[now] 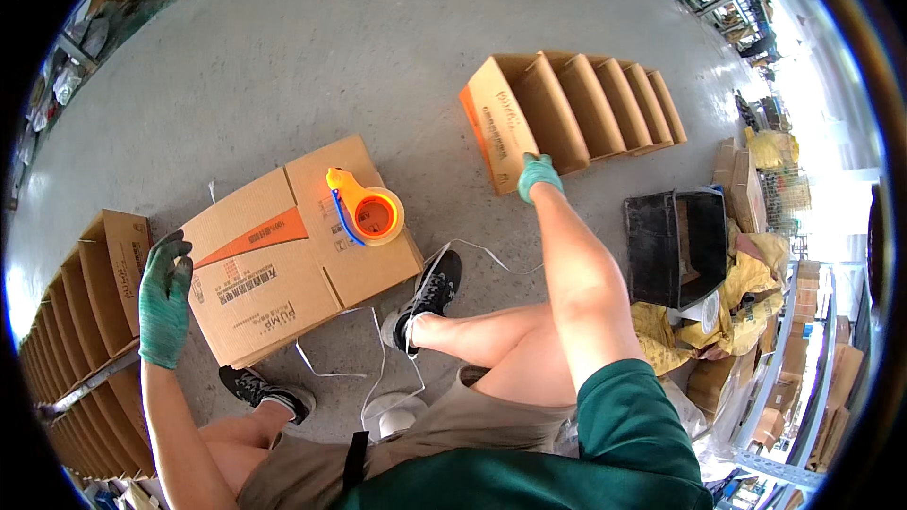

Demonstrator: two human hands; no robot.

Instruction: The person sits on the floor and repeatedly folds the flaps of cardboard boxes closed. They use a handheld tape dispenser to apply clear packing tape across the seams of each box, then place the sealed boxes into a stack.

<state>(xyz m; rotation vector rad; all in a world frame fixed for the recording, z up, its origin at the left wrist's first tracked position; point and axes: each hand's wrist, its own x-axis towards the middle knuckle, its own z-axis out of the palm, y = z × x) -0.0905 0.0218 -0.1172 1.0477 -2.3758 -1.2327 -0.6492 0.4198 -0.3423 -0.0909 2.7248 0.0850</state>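
Observation:
My right hand (539, 177), in a green glove, grips the near corner of the first of several open cardboard boxes (501, 123) nested in a row on the floor. Beside the left edge of a closed cardboard carton (255, 293) is my left hand (164, 307), also gloved, its dark-tipped fingers stretched out and holding nothing. Whether it touches the carton I cannot tell. On top of that carton lies a yellow-orange tape dispenser (351, 191) with a blue strip and a roll of tape (389, 229).
A long row of nested open boxes (71, 321) stands at the left behind a metal bar (94, 382). To the right are a black plastic bin (650, 250), crumpled yellow sacks (751, 288) and metal shelving (817, 397). Loose white strapping (378, 368) lies round my feet.

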